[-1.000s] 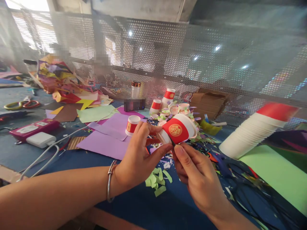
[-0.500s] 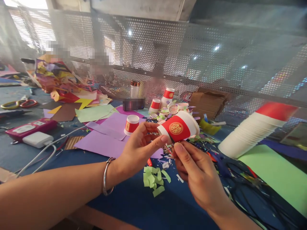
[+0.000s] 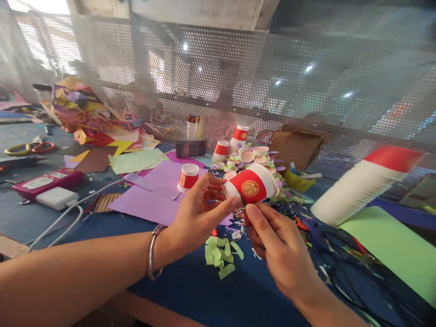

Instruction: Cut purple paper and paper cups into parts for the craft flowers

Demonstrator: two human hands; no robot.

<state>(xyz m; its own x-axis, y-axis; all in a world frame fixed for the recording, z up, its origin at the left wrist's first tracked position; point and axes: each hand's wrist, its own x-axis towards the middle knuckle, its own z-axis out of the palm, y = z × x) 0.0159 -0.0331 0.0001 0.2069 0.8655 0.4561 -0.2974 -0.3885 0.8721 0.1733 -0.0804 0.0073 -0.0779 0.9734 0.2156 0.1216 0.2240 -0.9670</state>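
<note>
A white paper cup (image 3: 268, 178) with a red band and a round gold emblem lies tilted on its side in the air, its wide mouth to the right. My left hand (image 3: 206, 213) grips its narrow base between thumb and fingers. Just below the cup, my right hand (image 3: 275, 240) is closed in a pinch against its lower side. Something small and dark shows at those fingertips, too hidden to name. Under the hands, cut strips of light green paper (image 3: 220, 254) lie on the blue table. Behind my left hand, another paper cup (image 3: 188, 176) stands upside down on purple paper (image 3: 146, 206).
On the right, a tall stack of cups (image 3: 354, 186) leans beside a green sheet (image 3: 391, 245) and black cables (image 3: 344, 281). Scraps and cup pieces (image 3: 247, 156) are heaped behind. Scissors (image 3: 30, 147) and a magenta power bank (image 3: 47, 184) lie left. A perforated metal screen (image 3: 204, 91) borders the back.
The held cup has rolled slightly, so its gold emblem sits lower and its mouth has dipped a little. Both hands keep nearly the same places and grips.
</note>
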